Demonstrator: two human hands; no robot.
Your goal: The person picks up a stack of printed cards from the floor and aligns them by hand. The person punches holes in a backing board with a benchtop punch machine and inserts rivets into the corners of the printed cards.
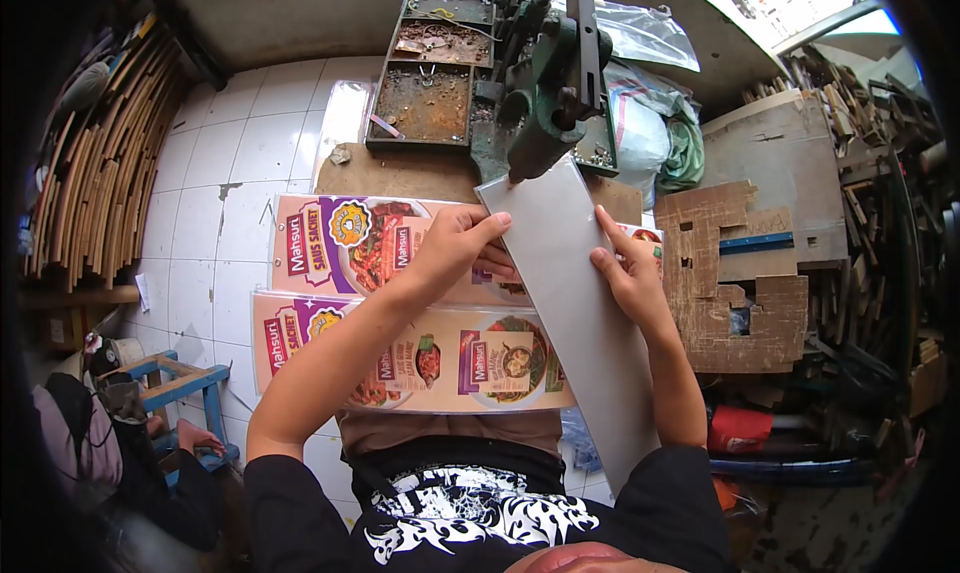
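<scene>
A long, flat grey panel (575, 283) slants from the bench press (545, 123) toward my body. Its far end lies beneath the tip of the press; whether they touch I cannot tell. My left hand (468, 241) pinches the panel's left edge near that end, thumb on top and fingers partly hidden below. On the opposite edge, my right hand (632, 273) grips with thumb and forefinger on the surface, its other fingers mostly out of sight. Printed sauce-sachet signs (440, 348) lie below my left forearm, partly covered by it and the panel.
A compartmented metal tray (425, 103) with small bits sits beside the press. Cut brown boards (735, 273) lean at right, near plastic bags (640, 123). Stacked board strips (115, 153) stand far left. A person's hand (200, 438) shows near a blue stool (215, 398).
</scene>
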